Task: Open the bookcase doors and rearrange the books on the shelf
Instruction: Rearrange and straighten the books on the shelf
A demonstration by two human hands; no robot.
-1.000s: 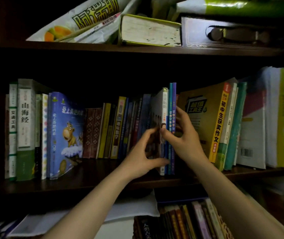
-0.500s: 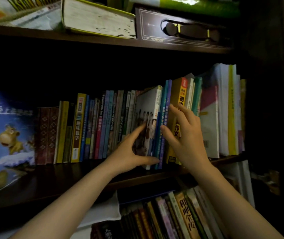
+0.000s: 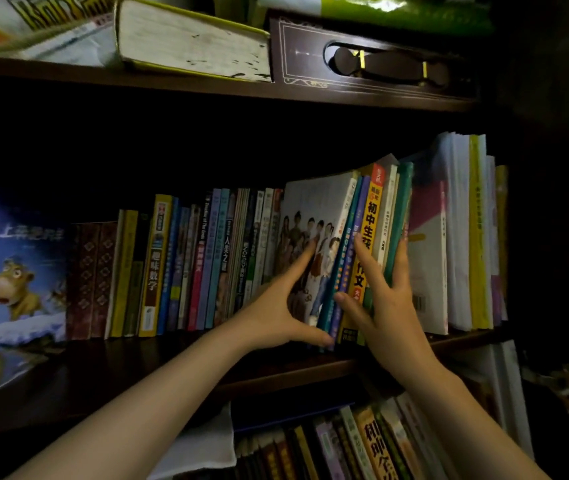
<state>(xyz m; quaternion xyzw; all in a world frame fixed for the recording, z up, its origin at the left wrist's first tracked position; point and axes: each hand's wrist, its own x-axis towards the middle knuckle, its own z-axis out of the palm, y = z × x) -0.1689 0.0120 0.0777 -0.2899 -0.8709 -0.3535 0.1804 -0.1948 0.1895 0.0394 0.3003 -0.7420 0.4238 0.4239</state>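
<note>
The books (image 3: 352, 258) stand on the middle shelf (image 3: 276, 372), long axes near vertical, tops tilted to the right, spines facing out; a white cover with drawn figures shows at their left, then thin teal and purple spines, then a yellow spine with red and black characters. The left hand (image 3: 276, 306) lies fingers spread against the white cover, thumb at its bottom edge; the right hand (image 3: 383, 299) grips the yellow and green spines, thumb on the purple one. The bookcase is dark wood and dimly lit, with flat-lying books on the shelf above and more spines below.
</note>
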